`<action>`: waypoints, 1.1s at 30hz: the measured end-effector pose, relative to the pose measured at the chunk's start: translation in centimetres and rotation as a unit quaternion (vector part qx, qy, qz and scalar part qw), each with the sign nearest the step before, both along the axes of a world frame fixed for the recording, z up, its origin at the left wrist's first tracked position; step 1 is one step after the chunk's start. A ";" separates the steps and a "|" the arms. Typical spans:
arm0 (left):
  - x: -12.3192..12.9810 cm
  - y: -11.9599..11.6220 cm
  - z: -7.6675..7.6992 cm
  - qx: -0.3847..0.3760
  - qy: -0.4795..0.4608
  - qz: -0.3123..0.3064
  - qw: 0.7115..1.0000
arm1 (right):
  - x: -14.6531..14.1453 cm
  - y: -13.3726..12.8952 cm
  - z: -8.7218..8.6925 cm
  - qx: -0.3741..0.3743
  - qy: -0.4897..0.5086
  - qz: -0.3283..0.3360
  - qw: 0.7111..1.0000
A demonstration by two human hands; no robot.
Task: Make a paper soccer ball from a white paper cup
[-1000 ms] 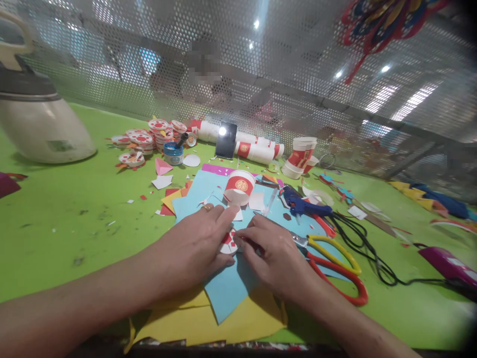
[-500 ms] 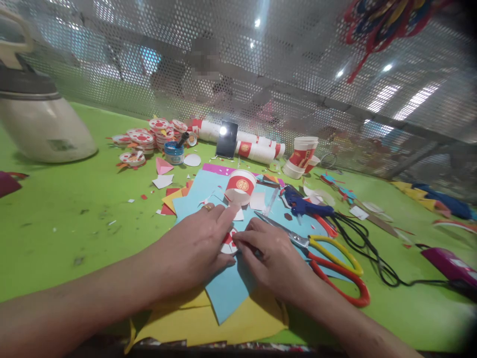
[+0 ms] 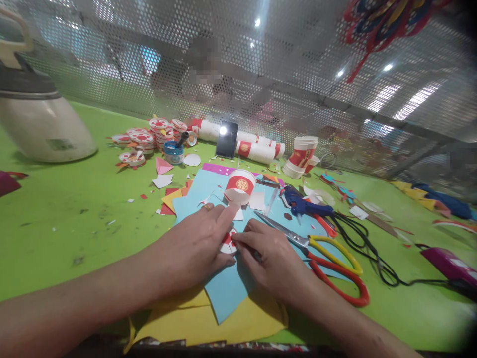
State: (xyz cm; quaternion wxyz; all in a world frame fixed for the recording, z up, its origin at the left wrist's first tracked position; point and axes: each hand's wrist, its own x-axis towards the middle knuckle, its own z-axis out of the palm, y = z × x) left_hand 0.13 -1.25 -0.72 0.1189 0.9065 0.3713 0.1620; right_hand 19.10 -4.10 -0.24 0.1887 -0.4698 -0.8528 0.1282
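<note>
One patterned disc [image 3: 228, 245] held by left hand [image 3: 197, 243]; right hand [image 3: 269, 253] pinched narrow against disc; one cup [image 3: 241, 187] beyond.

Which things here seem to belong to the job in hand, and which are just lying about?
Apparently in the job:
white-and-red disc, steadied by the left hand, touched by the right hand
blue sheet beneath the hands
scissors and glue gun, probably, being close by

Apparently just lying about:
pale jug, at the left
phone, by the cup stacks

Right hand [image 3: 271, 254] slightly lower than second ago; more blade of scissors [image 3: 301, 240] now uncovered.
</note>
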 end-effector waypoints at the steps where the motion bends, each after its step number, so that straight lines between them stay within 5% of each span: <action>1: 0.0 0.0 0.0 0.000 -0.001 0.000 1.000 | 0.0 0.0 0.0 -0.002 -0.002 0.000 1.000; 19: -0.3 0.1 -0.5 0.003 -0.018 -0.011 1.000 | 0.4 0.4 0.3 0.059 0.067 -0.017 0.996; 33: 0.0 0.2 -0.4 0.001 -0.014 0.003 1.000 | 0.2 0.4 0.1 0.023 0.023 0.014 0.999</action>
